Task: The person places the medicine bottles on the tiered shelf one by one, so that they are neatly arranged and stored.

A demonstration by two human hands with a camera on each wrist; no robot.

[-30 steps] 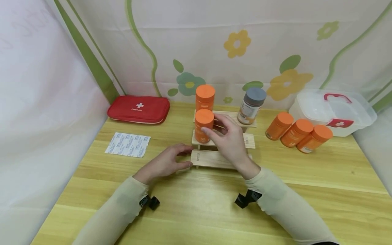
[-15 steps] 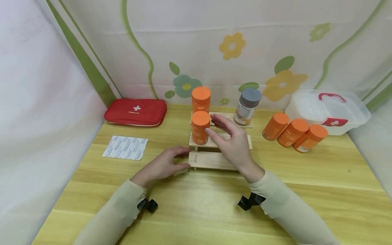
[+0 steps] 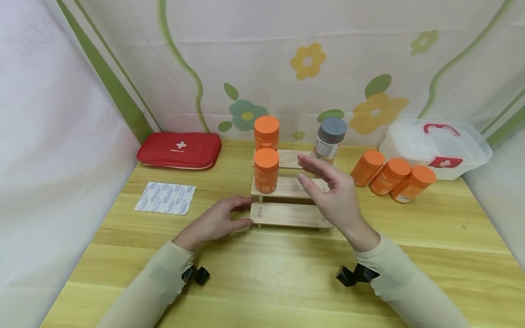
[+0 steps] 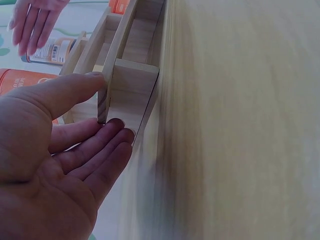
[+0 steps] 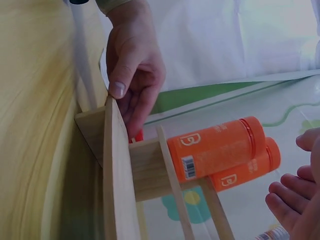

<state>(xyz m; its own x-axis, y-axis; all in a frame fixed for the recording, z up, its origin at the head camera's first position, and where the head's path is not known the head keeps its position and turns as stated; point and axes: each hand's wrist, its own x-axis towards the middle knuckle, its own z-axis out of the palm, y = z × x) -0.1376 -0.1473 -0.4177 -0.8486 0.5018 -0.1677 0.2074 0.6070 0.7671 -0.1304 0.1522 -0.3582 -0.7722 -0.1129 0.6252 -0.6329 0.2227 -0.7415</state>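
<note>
A three-step wooden display stand (image 3: pixel 293 215) stands in the middle of the table. My left hand (image 3: pixel 216 222) holds the left end of its lowest step between thumb and fingers; in the left wrist view the thumb (image 4: pixel 75 92) lies along the board's edge. One orange bottle (image 3: pixel 265 175) stands upright at the left of the middle step. Behind it, another orange bottle (image 3: pixel 266 130) stands on the top step. A grey-capped bottle (image 3: pixel 328 141) is at the top step's right end, partly behind my right hand (image 3: pixel 334 193). That hand hovers over the stand's right side, fingers relaxed, holding nothing.
Three orange bottles (image 3: pixel 389 176) stand in a slanting row right of the stand, before a clear lidded box (image 3: pixel 414 136) with red handle and latch. A red first-aid pouch (image 3: pixel 179 151) and a printed white sheet (image 3: pixel 165 198) lie on the left.
My right hand has let go of the orange bottle on the middle step and drawn away to the right. The left hand keeps its hold on the stand. The head view has shifted slightly.
</note>
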